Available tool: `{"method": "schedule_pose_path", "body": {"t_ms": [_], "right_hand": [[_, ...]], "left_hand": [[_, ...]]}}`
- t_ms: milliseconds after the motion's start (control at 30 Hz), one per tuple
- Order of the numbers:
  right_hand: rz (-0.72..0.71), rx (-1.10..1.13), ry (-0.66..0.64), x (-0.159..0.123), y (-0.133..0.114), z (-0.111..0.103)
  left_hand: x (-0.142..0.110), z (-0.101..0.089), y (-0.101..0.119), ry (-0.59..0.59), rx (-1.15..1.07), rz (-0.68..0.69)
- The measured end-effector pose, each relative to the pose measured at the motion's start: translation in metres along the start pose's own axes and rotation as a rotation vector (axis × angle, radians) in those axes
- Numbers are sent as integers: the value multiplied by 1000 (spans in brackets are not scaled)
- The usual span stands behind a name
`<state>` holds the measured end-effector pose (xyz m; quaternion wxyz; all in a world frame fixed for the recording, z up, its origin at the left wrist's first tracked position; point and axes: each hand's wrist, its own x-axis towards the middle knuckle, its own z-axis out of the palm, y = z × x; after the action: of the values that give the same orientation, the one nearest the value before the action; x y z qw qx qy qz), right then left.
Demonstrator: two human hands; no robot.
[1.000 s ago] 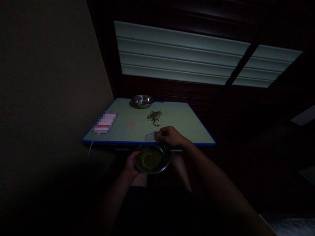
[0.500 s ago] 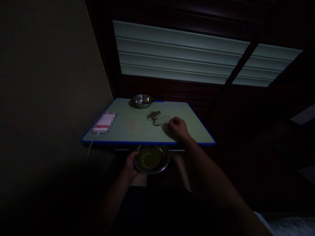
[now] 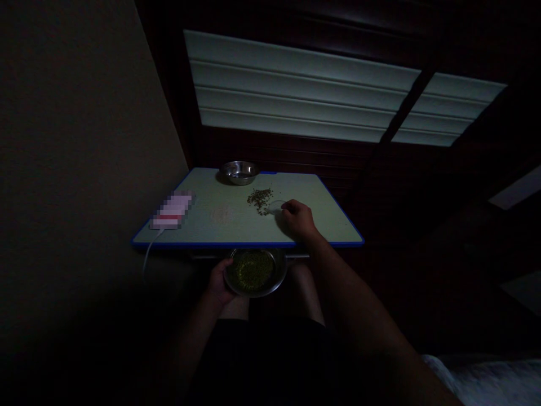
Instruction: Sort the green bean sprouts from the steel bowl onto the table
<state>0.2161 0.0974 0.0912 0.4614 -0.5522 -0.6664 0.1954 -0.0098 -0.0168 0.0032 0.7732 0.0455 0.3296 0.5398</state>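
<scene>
My left hand [image 3: 220,283] grips the left rim of a metal bowl [image 3: 278,283], thumb over the edge. Small green grains [image 3: 256,269], like mung beans, cover the bowl's bottom; it is held over my lap, just below the table's front edge. Above the tabletop, my right hand [image 3: 299,219] is closed in a pinch on a thin clear rounded piece [image 3: 276,205], whose exact kind I cannot make out. The piece's left edge is beside a scattered pile of brownish-green grains [image 3: 259,198] on the table [image 3: 325,220].
A second metal bowl [image 3: 240,173] stands at the table's back edge. On the left lies a blurred-out pink phone-like object [image 3: 172,210] with a white cable [image 3: 149,254] hanging over the front edge. A pale patch of fine bits [image 3: 222,213] is left of the pile.
My right hand has moved the clear piece from the table's front edge, away from me, to the pile's right side. My left hand keeps the bowl in place; the view has shifted slightly.
</scene>
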Motion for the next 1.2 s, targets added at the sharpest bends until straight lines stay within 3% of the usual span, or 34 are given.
{"method": "schedule_pose_path", "body": {"t_ms": [467,733,1200], "right_hand": [[-44,45,-106,-3,-7,-3],[15,89,-36,-3,-8,-4],[-5,133,-70,-4,-5,-2]], "left_hand": [[1,-2,1,-13,-20,-32],[-2,1,1,-33,-14,-13],[1,-4,1,-65,-15,-26]]}}
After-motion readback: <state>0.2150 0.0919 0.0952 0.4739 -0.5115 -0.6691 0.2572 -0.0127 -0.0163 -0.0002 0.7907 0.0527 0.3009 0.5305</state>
